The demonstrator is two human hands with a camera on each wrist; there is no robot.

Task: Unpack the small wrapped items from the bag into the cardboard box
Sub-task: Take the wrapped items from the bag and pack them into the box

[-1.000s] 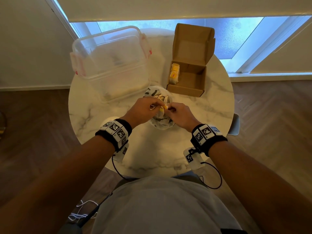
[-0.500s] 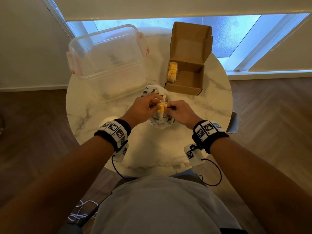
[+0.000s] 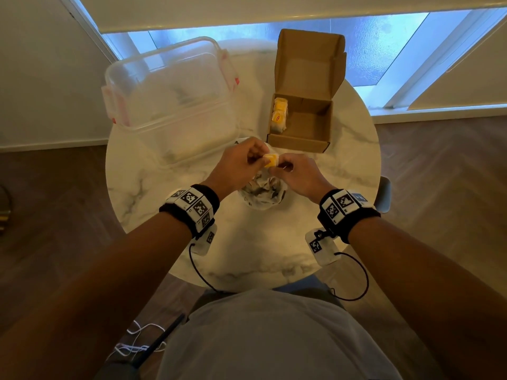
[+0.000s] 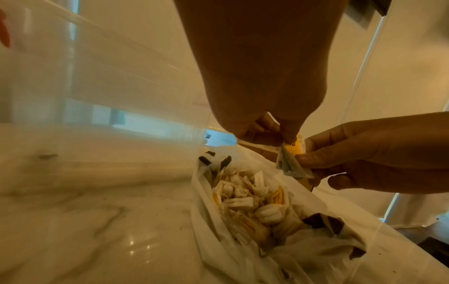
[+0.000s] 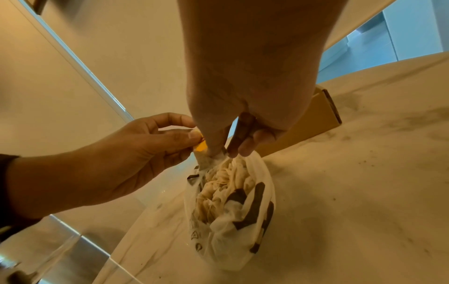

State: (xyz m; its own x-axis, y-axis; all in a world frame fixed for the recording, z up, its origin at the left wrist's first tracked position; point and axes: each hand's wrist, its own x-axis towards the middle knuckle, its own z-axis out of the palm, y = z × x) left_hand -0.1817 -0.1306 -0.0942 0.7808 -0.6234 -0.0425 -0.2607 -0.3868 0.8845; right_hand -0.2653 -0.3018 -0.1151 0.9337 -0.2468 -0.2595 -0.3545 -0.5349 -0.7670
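A small wrapped item [image 3: 270,161] with a yellow label [image 4: 292,149] [image 5: 201,149] hangs above the open white plastic bag [image 3: 262,193] [image 4: 279,247] [image 5: 233,226]. My left hand [image 3: 248,160] pinches its left end and my right hand [image 3: 288,167] pinches its right end. The bag lies on the marble table and holds several more wrapped items [image 4: 250,203]. Beyond my hands stands the open cardboard box [image 3: 304,117] with two wrapped items [image 3: 279,116] against its left wall.
A clear plastic tub [image 3: 170,97] with red clips sits at the back left of the round marble table [image 3: 247,250]. The box's lid stands upright at the back. Wooden floor surrounds the table, and a window runs behind it.
Both hands have lifted the yellow-labelled item out of the bag's mouth and a little toward the box. The bag stays on the table.
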